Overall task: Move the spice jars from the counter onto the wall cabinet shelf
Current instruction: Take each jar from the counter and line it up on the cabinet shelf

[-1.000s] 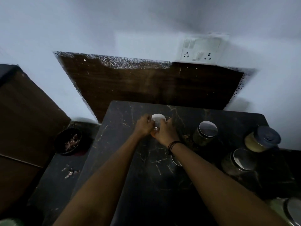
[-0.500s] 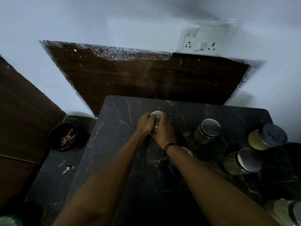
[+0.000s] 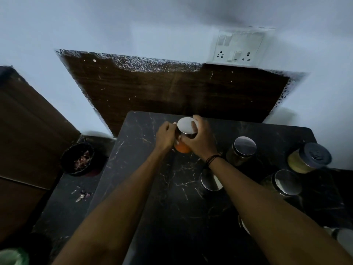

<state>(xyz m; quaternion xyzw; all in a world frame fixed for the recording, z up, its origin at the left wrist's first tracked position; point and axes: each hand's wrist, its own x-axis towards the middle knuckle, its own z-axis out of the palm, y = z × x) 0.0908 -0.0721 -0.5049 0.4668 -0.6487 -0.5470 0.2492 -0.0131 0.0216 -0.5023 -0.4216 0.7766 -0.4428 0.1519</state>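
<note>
Both hands on the orange spice jar

Right hand (image 3: 198, 139) wraps the jar (image 3: 183, 144) under its lid, left hand (image 3: 165, 136) pinches its side; looks like smooth glass, probably slippery, so grip the body.

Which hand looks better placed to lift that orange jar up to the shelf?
Probably the right hand: its fingers wrap around the orange spice jar just under the lid, thumb across the front. The left hand only touches the jar's side, its fingers curled at the rim.
</note>
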